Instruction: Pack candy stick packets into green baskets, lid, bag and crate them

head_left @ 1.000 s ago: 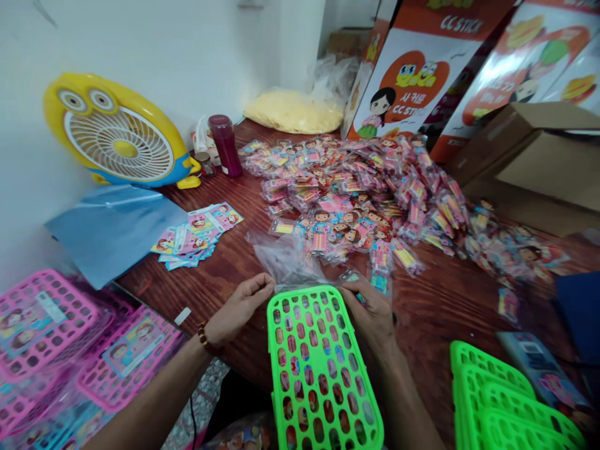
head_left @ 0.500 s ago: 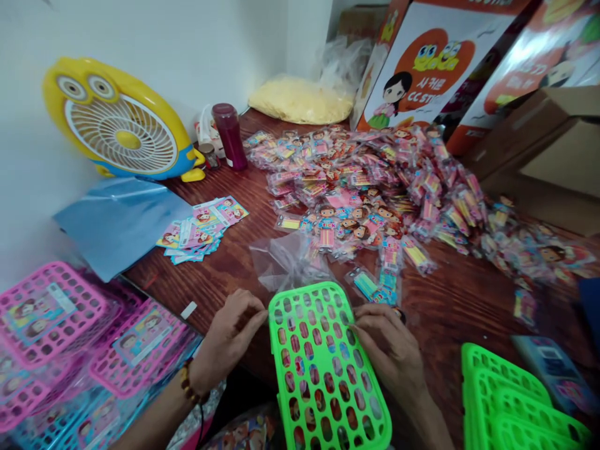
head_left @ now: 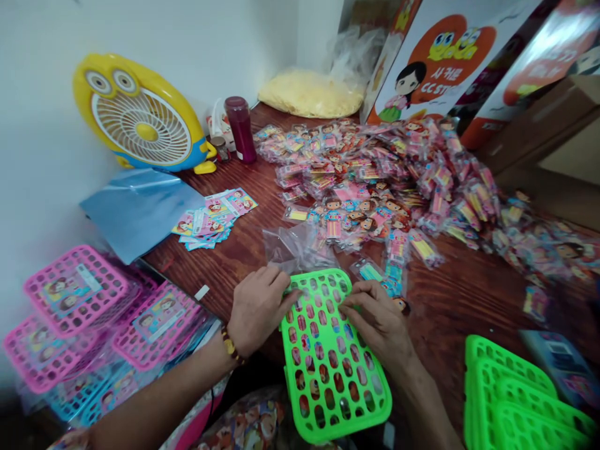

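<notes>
A green plastic basket (head_left: 335, 356) with oval holes lies near the table's front edge, pink packets showing through it. My left hand (head_left: 262, 306) is at its upper left corner, thumb over the top and fingers curled at the rim. On the basket's upper right side, my right hand (head_left: 375, 319) pinches at the edge with bent fingers. A crumpled clear plastic bag (head_left: 300, 247) sits just beyond the basket's far end. Small packets (head_left: 368, 272) lie close behind my right hand.
Heaped packets (head_left: 389, 162) cover the table's back. Left are a yellow fan (head_left: 145, 128), purple bottle (head_left: 241, 134), cards (head_left: 215, 219), blue sheet (head_left: 135, 209) and pink baskets (head_left: 77, 290). Green baskets (head_left: 520, 400) are stacked at right; cartons (head_left: 435, 62) stand behind.
My left hand has moved up and inward onto the basket's upper left corner. My right hand has shifted over its upper right edge. The whole view has shifted slightly.
</notes>
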A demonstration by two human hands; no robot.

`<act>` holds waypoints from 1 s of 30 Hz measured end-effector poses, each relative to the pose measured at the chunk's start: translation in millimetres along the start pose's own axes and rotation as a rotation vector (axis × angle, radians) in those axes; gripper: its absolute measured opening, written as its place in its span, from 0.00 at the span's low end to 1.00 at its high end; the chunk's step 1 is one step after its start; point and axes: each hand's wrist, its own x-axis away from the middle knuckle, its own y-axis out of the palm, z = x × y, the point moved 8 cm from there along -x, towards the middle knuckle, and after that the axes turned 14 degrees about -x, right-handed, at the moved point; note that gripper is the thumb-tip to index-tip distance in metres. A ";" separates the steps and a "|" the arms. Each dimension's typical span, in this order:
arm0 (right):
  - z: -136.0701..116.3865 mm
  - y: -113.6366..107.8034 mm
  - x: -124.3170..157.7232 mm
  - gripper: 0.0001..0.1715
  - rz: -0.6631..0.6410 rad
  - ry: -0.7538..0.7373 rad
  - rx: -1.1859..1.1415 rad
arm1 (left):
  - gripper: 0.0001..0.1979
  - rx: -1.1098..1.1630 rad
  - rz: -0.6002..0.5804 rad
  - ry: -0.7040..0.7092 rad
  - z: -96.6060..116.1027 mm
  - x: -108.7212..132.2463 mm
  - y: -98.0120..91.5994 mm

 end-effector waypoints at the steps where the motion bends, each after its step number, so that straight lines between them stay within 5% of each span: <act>1: -1.2 1.7 -1.1 0.06 -0.018 -0.016 0.010 | 0.13 -0.052 0.019 0.038 1.9 -3.8 -1.0; 8: -11.1 5.4 -9.1 0.04 -0.068 -0.112 0.199 | 0.09 -0.170 0.114 0.340 2.6 1.2 -10.5; 12: -15.4 10.0 -13.0 0.06 -0.075 -0.159 0.206 | 0.09 -0.103 0.082 0.377 -4.7 21.9 -15.7; 17: -8.5 6.3 0.1 0.07 -0.108 -0.110 0.016 | 0.03 0.106 0.073 0.393 11.1 52.4 -22.0; 20: 2.5 -4.2 12.0 0.06 -0.097 -0.041 -0.124 | 0.04 0.349 0.042 0.133 5.0 61.0 -15.3; 23: 24.2 -16.4 15.5 0.07 0.026 0.089 -0.292 | 0.11 0.724 -0.031 -0.489 -26.7 78.3 13.0; 25: 40.8 -20.4 15.8 0.10 0.160 0.174 -0.426 | 0.19 0.981 -0.161 -0.775 -27.2 95.3 38.4; 28: 57.0 3.1 18.7 0.27 0.135 0.310 -0.667 | 0.31 1.248 -0.386 -0.796 0.1 104.5 60.5; 30: 61.3 26.6 27.3 0.32 0.076 0.437 -0.832 | 0.38 1.282 -0.422 -0.765 12.0 106.1 65.2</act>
